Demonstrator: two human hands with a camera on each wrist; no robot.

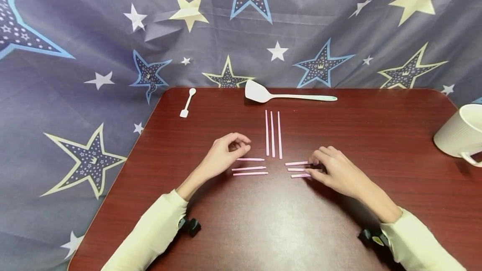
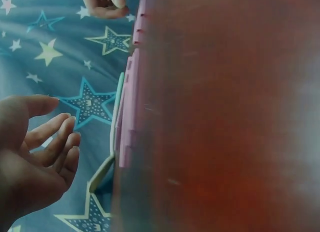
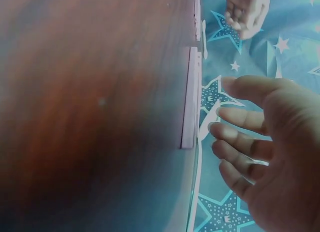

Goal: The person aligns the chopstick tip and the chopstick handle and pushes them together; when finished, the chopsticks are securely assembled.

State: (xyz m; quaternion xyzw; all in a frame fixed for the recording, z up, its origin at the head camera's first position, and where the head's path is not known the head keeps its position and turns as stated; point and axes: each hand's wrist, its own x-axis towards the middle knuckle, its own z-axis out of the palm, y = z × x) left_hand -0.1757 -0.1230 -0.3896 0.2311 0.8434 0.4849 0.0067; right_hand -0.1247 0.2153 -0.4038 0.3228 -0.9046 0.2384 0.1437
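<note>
Three groups of thin pink sticks lie on the table. One group of three upright sticks (image 1: 273, 135) points away from me. Crosswise lie three left sticks (image 1: 250, 173) and three right sticks (image 1: 296, 170), the latter partly covered by fingers. My left hand (image 1: 227, 154) hovers by the left group, fingers loosely bent and holding nothing. Over the outer ends of the right group is my right hand (image 1: 333, 170). In the right wrist view, the right hand (image 3: 285, 142) has spread, relaxed fingers and an empty palm. The left hand (image 2: 37, 157) looks equally empty in the left wrist view.
Beyond the sticks lies a white spatula (image 1: 260, 92) with a pale green handle end. A small white scoop (image 1: 187, 103) rests at the back left. At the right edge stands a white mug (image 1: 457, 133). A star-patterned cloth (image 1: 233, 37) hangs behind the brown table (image 1: 256, 221).
</note>
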